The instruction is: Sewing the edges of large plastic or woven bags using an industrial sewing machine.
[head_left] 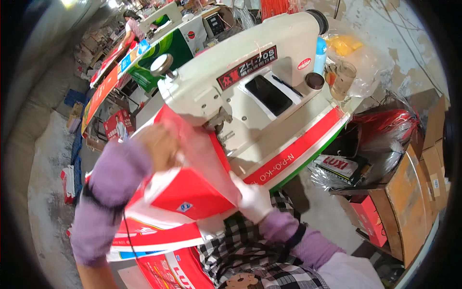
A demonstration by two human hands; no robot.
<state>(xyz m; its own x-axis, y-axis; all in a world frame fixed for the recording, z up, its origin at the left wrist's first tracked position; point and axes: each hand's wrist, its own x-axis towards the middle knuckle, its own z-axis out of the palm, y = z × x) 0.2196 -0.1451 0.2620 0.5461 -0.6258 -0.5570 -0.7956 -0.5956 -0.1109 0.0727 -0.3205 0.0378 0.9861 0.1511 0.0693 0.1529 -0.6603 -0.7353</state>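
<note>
A red and white woven sack lies in front of a cream industrial sewing machine, its upper edge beside the needle area. My left hand, bare below a purple sleeve cover, is on the sack's left part; motion smears its fingers. In a white glove, my right hand grips the sack's right edge, near the front of the machine bed. More red and white printed sacks are stacked under and beside my lap.
On the machine rest a black phone and a pen. A blue spray can and a glass jar stand behind its right end. Right of me is a wooden box. Another person works far left.
</note>
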